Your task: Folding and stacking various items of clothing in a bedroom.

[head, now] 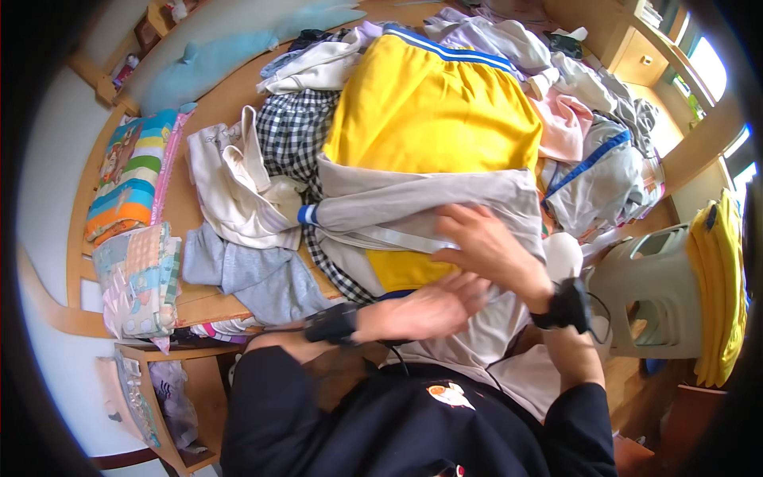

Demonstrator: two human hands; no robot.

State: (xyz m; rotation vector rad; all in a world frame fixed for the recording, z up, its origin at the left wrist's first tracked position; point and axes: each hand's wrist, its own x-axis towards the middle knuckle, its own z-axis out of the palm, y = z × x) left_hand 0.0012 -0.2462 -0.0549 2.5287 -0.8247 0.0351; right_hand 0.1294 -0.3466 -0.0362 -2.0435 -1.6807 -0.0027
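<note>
A yellow and grey long-sleeved top (pixel 435 119) lies spread before me, its blue-and-white striped hem pointing away. One grey sleeve (pixel 381 206) is folded across the body, and its striped cuff (pixel 307 214) reaches the left edge. My right hand (pixel 486 244) is over the folded sleeve area, fingers apart and somewhat blurred. Just below it, my left hand (pixel 417 310) extends across the near yellow and grey part of the top. Its fingers are blurred, with no cloth visibly gripped. Both wrists wear black bands. The near end of the top is partly hidden by my hands.
Left of the top lie black-and-white checked cloth (pixel 292 128), a cream garment (pixel 238 185) and a grey garment (pixel 256 274). Folded quilts (pixel 137 280) line the left edge. More clothes (pixel 602 173) are heaped right. A plastic stool (pixel 644 292) bears folded yellow garments (pixel 718 286).
</note>
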